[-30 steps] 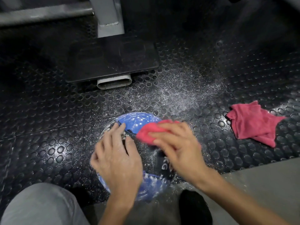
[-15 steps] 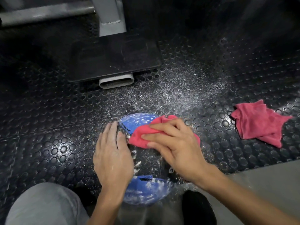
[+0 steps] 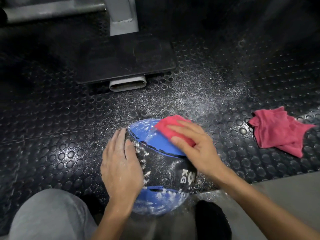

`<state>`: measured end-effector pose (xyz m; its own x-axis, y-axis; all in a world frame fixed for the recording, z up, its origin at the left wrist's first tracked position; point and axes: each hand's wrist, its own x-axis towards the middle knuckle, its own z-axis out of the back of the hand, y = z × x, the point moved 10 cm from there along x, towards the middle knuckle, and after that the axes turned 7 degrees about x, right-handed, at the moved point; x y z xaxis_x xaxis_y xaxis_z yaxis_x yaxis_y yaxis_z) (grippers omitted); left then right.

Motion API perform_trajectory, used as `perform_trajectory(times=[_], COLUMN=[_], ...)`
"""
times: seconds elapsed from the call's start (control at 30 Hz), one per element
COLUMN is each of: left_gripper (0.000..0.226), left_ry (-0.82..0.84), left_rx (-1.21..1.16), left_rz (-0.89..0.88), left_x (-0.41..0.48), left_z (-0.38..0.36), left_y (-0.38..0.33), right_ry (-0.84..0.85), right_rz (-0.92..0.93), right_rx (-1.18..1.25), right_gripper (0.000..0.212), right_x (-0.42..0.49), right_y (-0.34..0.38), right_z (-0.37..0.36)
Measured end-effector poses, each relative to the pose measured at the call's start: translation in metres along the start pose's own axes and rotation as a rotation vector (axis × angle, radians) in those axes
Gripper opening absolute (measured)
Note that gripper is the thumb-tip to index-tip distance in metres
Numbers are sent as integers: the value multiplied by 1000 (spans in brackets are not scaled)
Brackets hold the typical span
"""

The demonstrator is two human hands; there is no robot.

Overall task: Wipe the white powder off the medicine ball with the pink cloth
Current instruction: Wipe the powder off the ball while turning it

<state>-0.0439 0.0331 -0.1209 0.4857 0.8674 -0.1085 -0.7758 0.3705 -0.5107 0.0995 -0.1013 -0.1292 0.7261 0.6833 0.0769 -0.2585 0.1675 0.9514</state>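
Observation:
A blue and black medicine ball (image 3: pixel 161 172) rests on the studded black rubber floor between my knees. White powder streaks its black band and its lower blue panel. My left hand (image 3: pixel 121 165) lies flat on the ball's left side, fingers together, dusted with powder. My right hand (image 3: pixel 194 149) presses a folded pink cloth (image 3: pixel 173 129) against the upper blue panel at the ball's far right. The cloth sticks out beyond my fingertips.
A second pink cloth (image 3: pixel 278 130) lies crumpled on the floor to the right. White powder (image 3: pixel 195 97) is scattered over the mat beyond the ball. A black base plate (image 3: pixel 124 59) with a grey metal post (image 3: pixel 123 14) stands behind. Grey flooring (image 3: pixel 285 193) begins at lower right.
My right hand has slid the pink cloth away from me and to the right over the upper blue panel, baring more clean blue. The ball has turned a little under my left hand.

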Motion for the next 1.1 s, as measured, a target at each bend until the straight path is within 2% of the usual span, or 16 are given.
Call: perform_trajectory(times=[0.07,0.1,0.17,0.27,0.33,0.4,0.47,0.5,0.53,0.67,0.73,0.8,0.9,0.93,0.97,1.1], left_gripper=[61,61,61,67,66,59,59,60,60,61,66,66,69,70,71,61], left_ry=[-2,-7,-19,-37,-41,-32,-22,-22,-24,-49,-63,-65,-70,-78,-86,-146], left_rx=[20,44,83,90,59,27,22,27,27,28,25,10,8,27,50,79], left_rz=[-19,-36,-59,-67,-67,-48,-32,-33,-36,-41,-51,-53,-84,-95,-106,-146], left_x=[-4,-7,-10,-14,-17,-17,-15,-14,-13,-10,-12,-14,-16,-17,-19,-28], left_z=[-1,-1,-3,-3,-1,-1,0,1,1,0,1,2,3,3,3,2], left_y=[-3,-7,-12,-13,-12,-9,-8,-9,-9,-8,-6,-3,-8,-11,-14,-24], right_ry=[-85,-125,-157,-57,-25,-126,-264,-270,-251,-42,40,24,-158,-164,-159,-13], right_rz=[-220,-241,-84,279,386,228,-115,-237,-225,282,422,313,-58,-168,-169,244], right_rx=[274,287,95,-237,-296,-117,150,192,159,-261,-381,-264,40,71,25,-296], right_gripper=[18,16,14,24,25,20,12,16,15,26,27,26,13,9,10,23], right_x=[0,-1,-3,-18,-25,-21,-17,-19,-20,-20,-21,-12,0,-1,-1,-13], right_y=[-28,-29,-1,53,57,28,-24,-39,-37,52,71,53,-5,-18,-15,57], right_z=[14,19,23,-3,-10,10,34,38,39,-1,-20,-12,28,33,36,0])
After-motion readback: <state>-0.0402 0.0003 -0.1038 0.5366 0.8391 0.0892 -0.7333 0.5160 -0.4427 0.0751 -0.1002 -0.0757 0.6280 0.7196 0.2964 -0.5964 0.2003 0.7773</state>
